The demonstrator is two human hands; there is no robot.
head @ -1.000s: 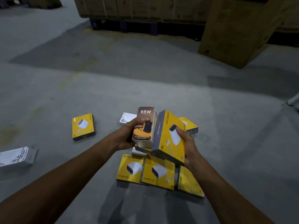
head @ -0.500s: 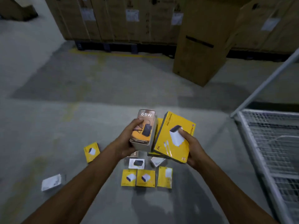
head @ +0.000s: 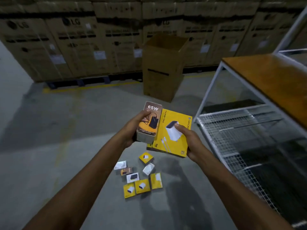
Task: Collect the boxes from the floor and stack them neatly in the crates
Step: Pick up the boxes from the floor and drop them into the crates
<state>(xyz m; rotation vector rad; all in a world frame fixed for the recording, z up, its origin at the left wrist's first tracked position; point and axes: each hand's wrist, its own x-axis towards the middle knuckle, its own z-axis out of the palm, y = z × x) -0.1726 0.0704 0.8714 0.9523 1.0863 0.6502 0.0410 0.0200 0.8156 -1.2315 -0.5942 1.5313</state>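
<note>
Your left hand [head: 132,132] curls round the upright brown 65W box [head: 149,123], thumb on its face; your right hand [head: 191,141] grips a stack of at least two flat yellow boxes [head: 172,135], thumb pressed on the top one; both loads are held above the floor, side by side and touching. The grey concrete floor [head: 49,146] is dim; below your wrists lies a loose cluster of small boxes [head: 142,186], yellow, white and brown. A faded yellow line [head: 89,87] runs before the pallets; a wall of tall LG cartons [head: 74,47] stands behind; one open carton [head: 163,67] stands apart in front. At your right is a white wire-mesh crate [head: 232,123], under a white-framed table with a wooden top [head: 269,77].
</note>
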